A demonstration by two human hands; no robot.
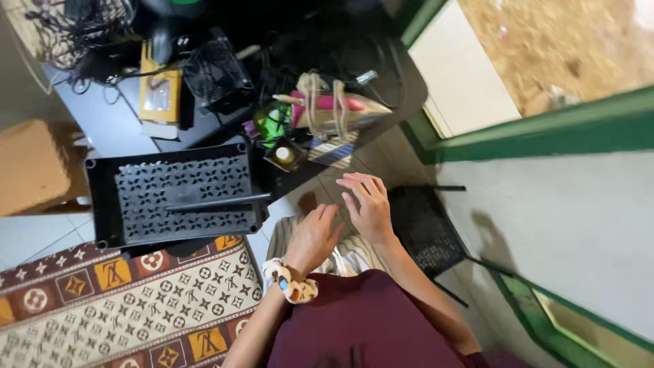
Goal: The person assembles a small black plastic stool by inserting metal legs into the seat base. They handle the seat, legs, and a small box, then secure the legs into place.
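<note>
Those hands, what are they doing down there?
A person is looking down at their own two hands. The left hand, with a patterned scrunchie on its wrist, and the right hand sit close together over striped cloth on their lap, and neither holds anything. A black perforated tray lies to the left, and a pink iron sits ahead among dark cables.

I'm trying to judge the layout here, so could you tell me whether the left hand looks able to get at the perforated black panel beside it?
Probably yes. The left hand hangs open just right of the perforated black panel, and nothing lies between them; the right hand sits on the far side, out of the way.
</note>
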